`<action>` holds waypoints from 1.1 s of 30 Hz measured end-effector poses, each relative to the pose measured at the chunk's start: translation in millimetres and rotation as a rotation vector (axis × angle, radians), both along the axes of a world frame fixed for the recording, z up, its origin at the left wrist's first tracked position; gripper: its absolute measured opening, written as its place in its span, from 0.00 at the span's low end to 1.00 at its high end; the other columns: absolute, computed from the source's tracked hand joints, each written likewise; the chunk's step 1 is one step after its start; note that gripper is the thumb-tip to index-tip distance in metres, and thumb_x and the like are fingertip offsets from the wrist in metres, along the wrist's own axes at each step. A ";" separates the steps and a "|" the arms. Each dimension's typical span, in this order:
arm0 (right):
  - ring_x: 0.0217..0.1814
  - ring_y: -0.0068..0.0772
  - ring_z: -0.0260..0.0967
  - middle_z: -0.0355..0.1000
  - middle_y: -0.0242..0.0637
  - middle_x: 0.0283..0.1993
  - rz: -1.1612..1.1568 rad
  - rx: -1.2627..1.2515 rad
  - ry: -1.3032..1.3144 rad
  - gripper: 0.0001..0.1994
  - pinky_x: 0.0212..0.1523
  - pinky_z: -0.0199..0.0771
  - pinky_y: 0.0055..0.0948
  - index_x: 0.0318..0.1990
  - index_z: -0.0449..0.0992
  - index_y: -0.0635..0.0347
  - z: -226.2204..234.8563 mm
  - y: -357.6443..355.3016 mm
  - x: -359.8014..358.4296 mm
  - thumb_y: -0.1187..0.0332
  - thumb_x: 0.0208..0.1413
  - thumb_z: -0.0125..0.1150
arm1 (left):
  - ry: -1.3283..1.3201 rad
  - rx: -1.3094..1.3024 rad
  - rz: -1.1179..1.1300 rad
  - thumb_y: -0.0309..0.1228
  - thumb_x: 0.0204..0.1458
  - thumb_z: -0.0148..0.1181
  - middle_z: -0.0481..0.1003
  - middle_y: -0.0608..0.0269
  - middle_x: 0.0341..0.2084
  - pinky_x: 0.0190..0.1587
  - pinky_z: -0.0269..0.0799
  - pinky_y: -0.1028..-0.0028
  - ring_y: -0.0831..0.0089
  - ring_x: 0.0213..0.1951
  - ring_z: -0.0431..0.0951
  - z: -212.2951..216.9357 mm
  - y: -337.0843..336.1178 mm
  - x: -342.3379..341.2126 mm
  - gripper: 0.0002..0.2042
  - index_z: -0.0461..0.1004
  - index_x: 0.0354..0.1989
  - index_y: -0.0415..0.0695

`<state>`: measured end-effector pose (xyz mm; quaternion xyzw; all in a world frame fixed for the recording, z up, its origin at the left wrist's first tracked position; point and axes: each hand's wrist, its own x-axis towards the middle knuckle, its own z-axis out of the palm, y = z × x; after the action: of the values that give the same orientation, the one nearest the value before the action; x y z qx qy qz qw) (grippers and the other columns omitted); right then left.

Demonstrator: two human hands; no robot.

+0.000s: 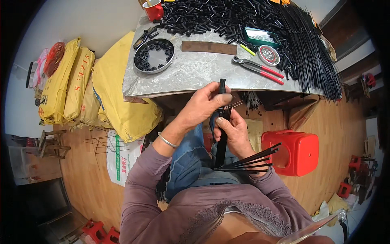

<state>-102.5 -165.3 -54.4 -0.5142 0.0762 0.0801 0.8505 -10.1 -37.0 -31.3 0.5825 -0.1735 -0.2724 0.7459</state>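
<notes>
Just off the table's front edge, my left hand (pixel 203 105) is closed around a black plastic piece with a flared top (pixel 222 84). Right below it, my right hand (pixel 236 135) grips a bundle of slim black rods (pixel 220 151), like umbrella ribs, held upright over my lap. Several rod ends (pixel 254 160) fan out to the right across my right wrist. A few thin wires (pixel 237 104) stick out between the two hands. My fingers hide where the black piece and the bundle meet.
The grey table (pixel 191 73) bears a round tin of small black parts (pixel 154 57), a flat rusty bar (pixel 209 47), red-handled pincers (pixel 260 70), a small dish (pixel 268 55) and a heap of black tubes (pixel 227 18). Long black rods (pixel 310 49) overhang its right edge. A red stool (pixel 294 153) is at right.
</notes>
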 end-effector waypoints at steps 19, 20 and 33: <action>0.22 0.21 0.63 0.65 0.33 0.29 0.003 0.063 0.035 0.07 0.20 0.66 0.22 0.42 0.66 0.62 -2.5 0.9 3.4 0.72 0.57 0.55 | 0.158 -0.188 -0.043 0.33 0.59 0.54 0.74 0.62 0.38 0.47 0.72 0.76 0.74 0.41 0.76 -15.3 12.3 6.3 0.19 0.66 0.55 0.35; 0.22 0.21 0.63 0.65 0.33 0.29 0.005 0.062 0.036 0.07 0.20 0.66 0.22 0.42 0.66 0.62 -2.4 1.1 3.5 0.72 0.57 0.55 | 0.163 -0.184 -0.039 0.33 0.59 0.54 0.74 0.62 0.38 0.47 0.72 0.76 0.74 0.41 0.76 -15.3 12.5 6.0 0.19 0.66 0.55 0.35; 0.23 0.20 0.63 0.65 0.31 0.28 -0.008 0.058 0.036 0.08 0.21 0.66 0.20 0.42 0.66 0.61 -1.7 2.0 4.1 0.72 0.58 0.55 | 0.172 -0.201 0.088 0.29 0.57 0.57 0.76 0.61 0.39 0.48 0.72 0.75 0.75 0.41 0.76 -25.2 6.9 -0.7 0.15 0.71 0.51 0.36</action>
<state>-98.4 -163.3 -56.1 -0.4875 0.0913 0.0879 0.8639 -10.7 -30.1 -56.6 0.4863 -0.1094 -0.2697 0.8239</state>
